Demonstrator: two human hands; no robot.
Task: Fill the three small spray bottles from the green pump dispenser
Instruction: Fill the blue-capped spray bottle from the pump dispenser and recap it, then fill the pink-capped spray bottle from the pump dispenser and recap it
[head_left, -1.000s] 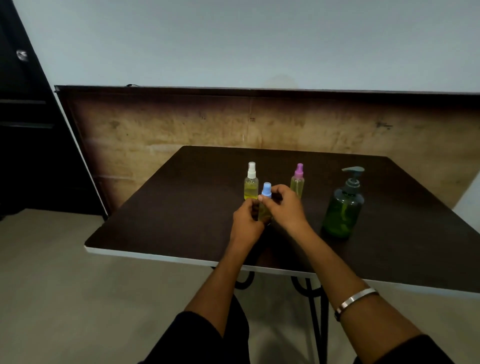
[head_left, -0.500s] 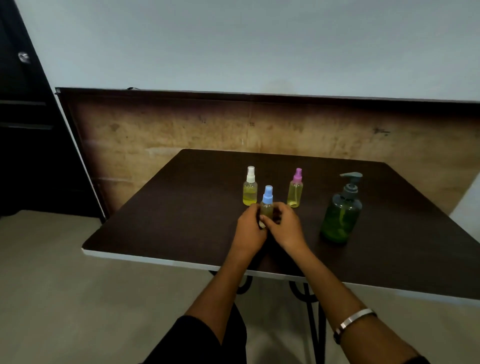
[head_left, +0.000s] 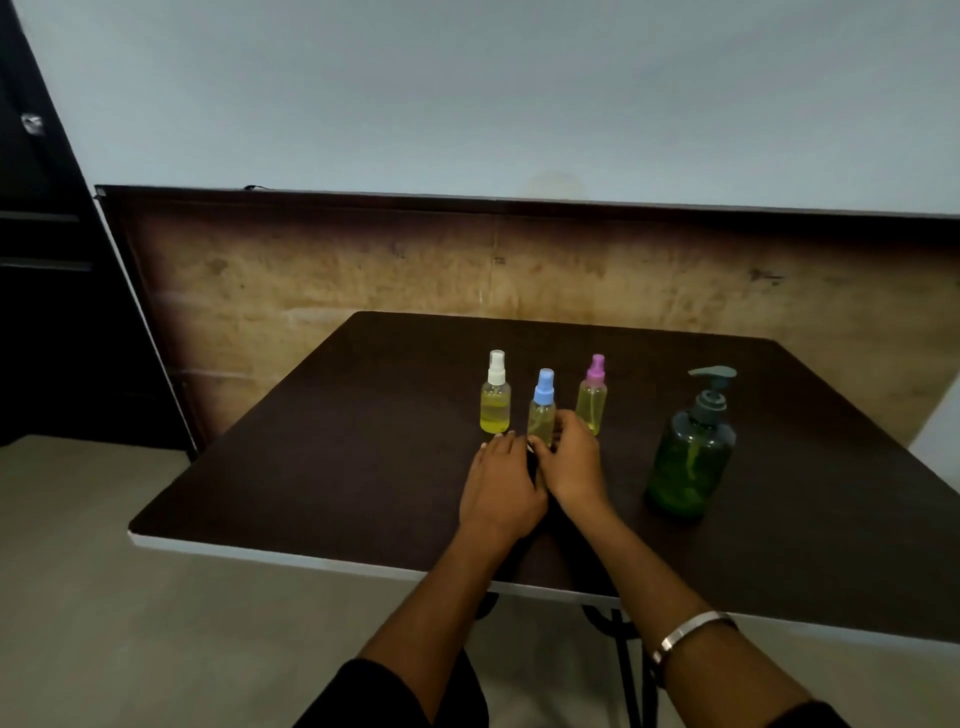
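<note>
Three small spray bottles of yellow liquid stand upright on the dark table (head_left: 322, 467): a white-capped bottle (head_left: 495, 402) on the left, a blue-capped bottle (head_left: 542, 410) in the middle and slightly nearer, and a pink-capped bottle (head_left: 592, 397) on the right. The green pump dispenser (head_left: 693, 457) stands further right with its grey pump on. My right hand (head_left: 571, 465) curls round the lower part of the blue-capped bottle and hides its base. My left hand (head_left: 501, 483) lies beside it with fingers stretched out, its fingertips near the white-capped bottle's base.
The table has a white front edge (head_left: 311, 553) and black metal legs under it. A wooden panel (head_left: 363, 270) leans against the wall behind the table. A dark door or cabinet (head_left: 47, 286) is at the far left.
The blue-capped bottle has come down from my two hands onto the table between the other two. My left hand has let go and flattened; the right hand slid from the cap to the base.
</note>
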